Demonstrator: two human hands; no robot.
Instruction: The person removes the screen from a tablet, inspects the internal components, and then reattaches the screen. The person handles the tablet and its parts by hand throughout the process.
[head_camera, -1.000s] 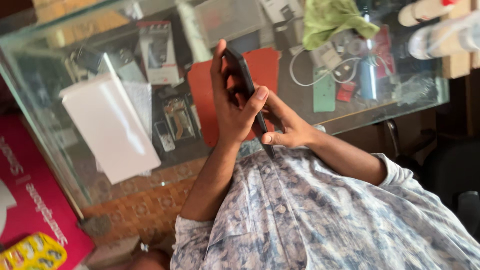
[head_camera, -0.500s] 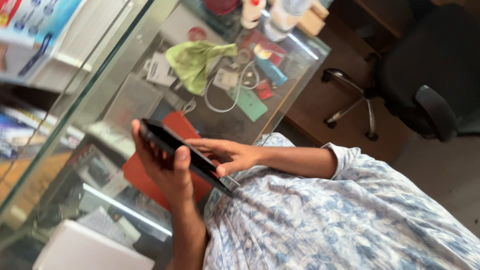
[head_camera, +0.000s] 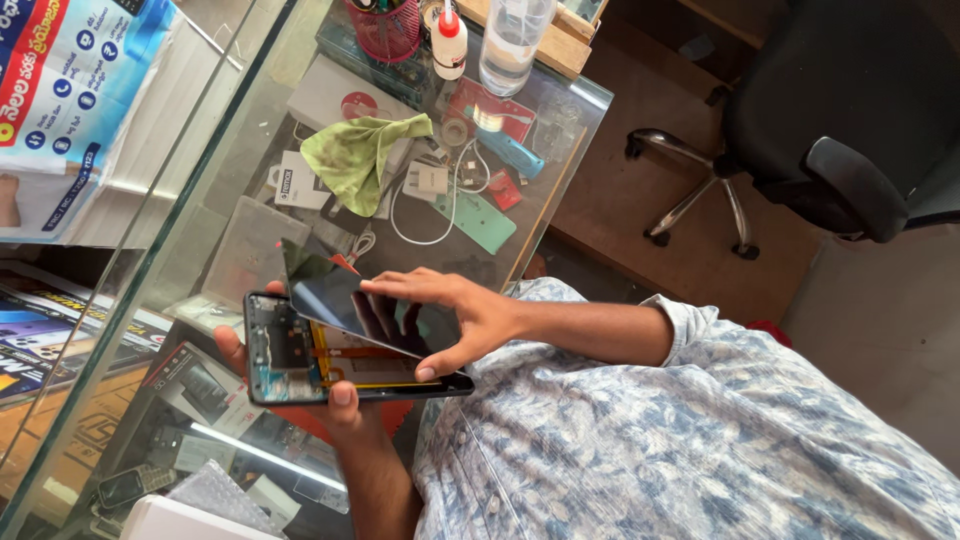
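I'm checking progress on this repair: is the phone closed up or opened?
Opened. The right hand lifts the dark screen panel away from the phone body, held underneath by the left hand; circuit boards and orange ribbon show inside.

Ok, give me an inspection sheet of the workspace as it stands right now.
Surface: glass counter top, crowded.
Job's things: opened black smartphone body, internals showing; dark glossy screen panel lifted at an angle above it.
Clutter: crumpled green cloth, white glue bottle with red tip, teal flat strip, clear plastic bottle.
Hands: left hand cradles the body; right hand grips the panel.
Cables: white cable loop.
Surroundings: black office chair.
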